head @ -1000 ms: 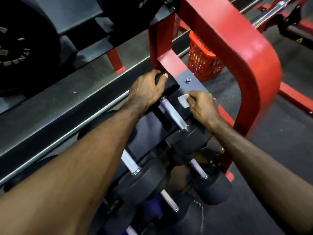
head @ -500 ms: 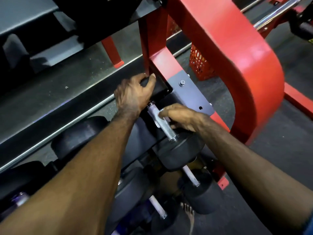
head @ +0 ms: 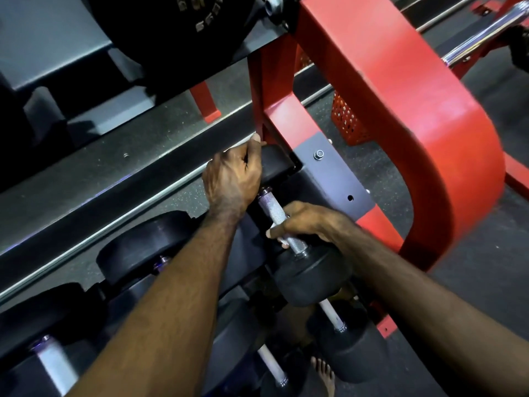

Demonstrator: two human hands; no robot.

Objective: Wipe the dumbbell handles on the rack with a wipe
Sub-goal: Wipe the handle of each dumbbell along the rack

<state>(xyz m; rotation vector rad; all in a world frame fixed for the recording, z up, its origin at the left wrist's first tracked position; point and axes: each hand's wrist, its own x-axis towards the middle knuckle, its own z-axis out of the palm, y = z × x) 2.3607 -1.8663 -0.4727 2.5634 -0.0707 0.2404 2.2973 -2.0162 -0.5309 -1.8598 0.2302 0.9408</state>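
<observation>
Your left hand (head: pixel 232 179) grips the far head (head: pixel 276 164) to steady the dumbbell while your right hand (head: pixel 309 224) clenches the wipe (head: pixel 282 240) around its handle (head: pixel 272 207).

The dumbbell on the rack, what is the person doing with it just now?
A person is wiping it. The right hand is curled round the lower part of the knurled handle, with a bit of white wipe showing under the fingers. The left hand grips the dumbbell's far head to steady it, up against the red rack. The upper part of the handle is bare. More dumbbells sit on the tier below.
</observation>
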